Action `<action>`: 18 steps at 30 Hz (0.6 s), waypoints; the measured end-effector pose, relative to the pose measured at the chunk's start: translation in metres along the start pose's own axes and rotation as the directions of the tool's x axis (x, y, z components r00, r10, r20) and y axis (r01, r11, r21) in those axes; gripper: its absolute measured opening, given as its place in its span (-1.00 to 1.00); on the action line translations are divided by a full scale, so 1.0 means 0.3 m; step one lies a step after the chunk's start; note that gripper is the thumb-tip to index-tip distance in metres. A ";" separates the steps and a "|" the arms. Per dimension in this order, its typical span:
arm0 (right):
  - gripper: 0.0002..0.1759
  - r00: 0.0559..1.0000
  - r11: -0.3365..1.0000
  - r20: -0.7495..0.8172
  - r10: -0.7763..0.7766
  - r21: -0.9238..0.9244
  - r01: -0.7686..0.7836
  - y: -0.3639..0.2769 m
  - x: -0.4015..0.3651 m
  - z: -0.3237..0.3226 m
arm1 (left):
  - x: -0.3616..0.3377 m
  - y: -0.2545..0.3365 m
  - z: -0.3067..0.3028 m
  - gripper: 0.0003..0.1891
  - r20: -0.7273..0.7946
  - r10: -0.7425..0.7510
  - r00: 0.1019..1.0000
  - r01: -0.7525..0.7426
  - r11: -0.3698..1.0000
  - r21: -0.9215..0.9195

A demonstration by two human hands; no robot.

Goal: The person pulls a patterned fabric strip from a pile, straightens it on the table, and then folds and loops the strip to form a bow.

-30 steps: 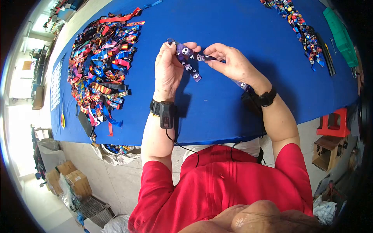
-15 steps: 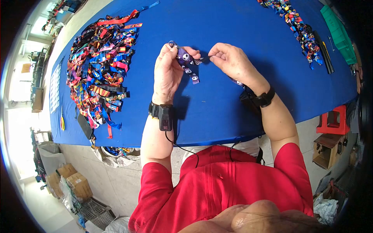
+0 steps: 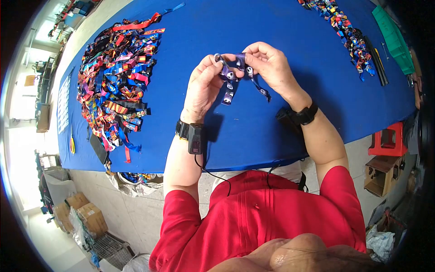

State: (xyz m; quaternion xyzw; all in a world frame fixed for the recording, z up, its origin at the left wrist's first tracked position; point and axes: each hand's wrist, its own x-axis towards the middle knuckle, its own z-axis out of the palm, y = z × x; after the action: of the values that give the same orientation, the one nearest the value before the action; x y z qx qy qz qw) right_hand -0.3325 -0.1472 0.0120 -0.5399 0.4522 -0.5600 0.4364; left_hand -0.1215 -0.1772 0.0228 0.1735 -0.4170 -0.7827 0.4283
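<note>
A purple ribbon strap [image 3: 228, 87] printed with white skull-like faces is stretched between my two hands over the blue table. My left hand [image 3: 202, 87] is closed, pinching the strap between thumb and fingers, with a small loop standing up at the fingertips. Part of the strap hangs below that hand. My right hand [image 3: 272, 68] is closed on another stretch of it, and a loose end dangles beneath the fingers. How the strap is folded behind the fingers is hidden.
To the left lies a large pile of colourful ribbon straps [image 3: 120, 77] on the blue table [image 3: 190, 22]. Another row of bunched straps [image 3: 346, 34] lies at the far right, beside dark rods [image 3: 379, 65] and a green bin [image 3: 393, 38]. A red stool [image 3: 387, 141] stands past the right edge.
My right hand has come closer to the left and now grips the strap near it. The left hand has shifted slightly right and down. A strap end now hangs under the right fingers.
</note>
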 end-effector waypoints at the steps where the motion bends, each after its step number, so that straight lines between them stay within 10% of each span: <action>1: -0.89 1.000 0.998 0.013 0.012 0.056 -0.013 -0.006 -0.001 -0.001 | 0.002 -0.003 0.003 -0.83 0.003 0.006 1.000 -0.006 1.000 0.018; 18: -0.82 0.993 0.977 0.077 0.089 0.186 -0.102 -0.044 -0.011 0.012 | 0.011 -0.046 -0.051 -0.88 -0.033 -0.037 0.999 0.042 0.986 0.159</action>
State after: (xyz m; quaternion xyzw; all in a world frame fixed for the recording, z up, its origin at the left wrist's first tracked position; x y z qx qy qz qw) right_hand -0.3288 -0.1413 0.0241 -0.4925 0.4068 -0.5601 0.5275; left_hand -0.1210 -0.1836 0.0028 0.2271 -0.4683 -0.7524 0.4037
